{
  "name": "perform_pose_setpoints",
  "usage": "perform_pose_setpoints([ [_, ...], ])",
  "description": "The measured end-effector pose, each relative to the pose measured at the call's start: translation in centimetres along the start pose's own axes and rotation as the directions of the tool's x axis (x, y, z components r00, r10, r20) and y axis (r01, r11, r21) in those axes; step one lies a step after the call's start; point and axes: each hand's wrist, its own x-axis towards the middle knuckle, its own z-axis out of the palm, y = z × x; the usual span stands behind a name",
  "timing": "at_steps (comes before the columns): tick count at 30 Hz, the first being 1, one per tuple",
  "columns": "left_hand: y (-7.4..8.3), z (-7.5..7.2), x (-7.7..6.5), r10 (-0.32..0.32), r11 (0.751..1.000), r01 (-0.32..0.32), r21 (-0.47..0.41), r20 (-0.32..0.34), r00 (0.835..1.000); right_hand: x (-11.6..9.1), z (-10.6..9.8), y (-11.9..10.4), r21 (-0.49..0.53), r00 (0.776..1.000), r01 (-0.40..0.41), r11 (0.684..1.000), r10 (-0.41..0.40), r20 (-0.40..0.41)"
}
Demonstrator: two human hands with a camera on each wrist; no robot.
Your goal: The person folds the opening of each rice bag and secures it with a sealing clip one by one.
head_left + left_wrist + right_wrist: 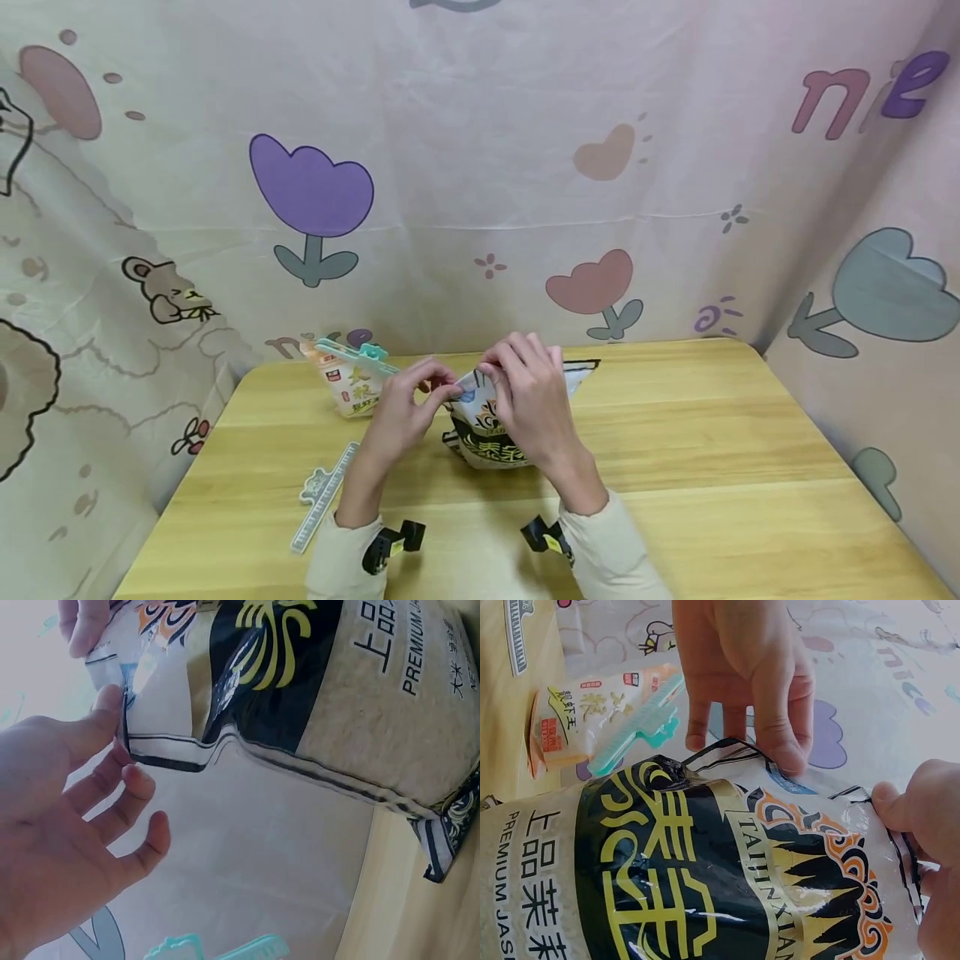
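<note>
A bag of jasmine rice (487,446) stands on the table between both hands, its pale top edge raised and the filled, dark-banded part below. My left hand (405,408) pinches the top corner on the left, thumb in front and fingers behind; in the left wrist view its other fingers are loosely bent. My right hand (534,400) grips the top edge farther right; in the right wrist view the thumb (889,802) presses on the bag's rim. Part of the right top corner sticks out beyond the right hand. The printed front faces me.
Behind the left hand stands a smaller orange-and-white food bag (352,387) with a teal sealing clip (367,354) across its top. A grey-white sealing clip (324,496) lies on the wooden table (712,467) at the left. Patterned cloth (465,167) hangs behind the table and at its sides.
</note>
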Motion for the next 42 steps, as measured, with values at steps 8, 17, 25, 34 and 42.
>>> perform_pose_setpoints([
  [8,-0.5,-0.8,-0.2,-0.073,0.996,0.069,0.049,0.083,0.994,0.0,0.0,-0.1,-0.005,1.000,0.005,1.000,-0.005,-0.006],
  [17,-0.7,-1.3,-0.5,-0.091,0.993,0.080,0.084,0.132,0.987,0.0,-0.2,-0.2,-0.029,1.000,0.003,1.000,-0.002,0.019],
  [25,0.0,-1.2,-0.2,-0.035,0.999,0.033,0.023,0.071,0.997,0.1,-1.0,0.1,0.002,0.998,-0.045,0.999,0.045,0.052],
  [34,2.1,0.6,0.1,-0.040,0.998,0.039,-0.047,-0.024,0.999,0.0,-0.8,-0.3,0.016,0.998,-0.012,1.000,0.011,0.061],
  [42,1.0,0.1,0.2,-0.021,0.999,0.021,0.025,0.011,1.000,0.2,-1.0,0.1,0.016,0.999,0.020,1.000,-0.020,0.039],
])
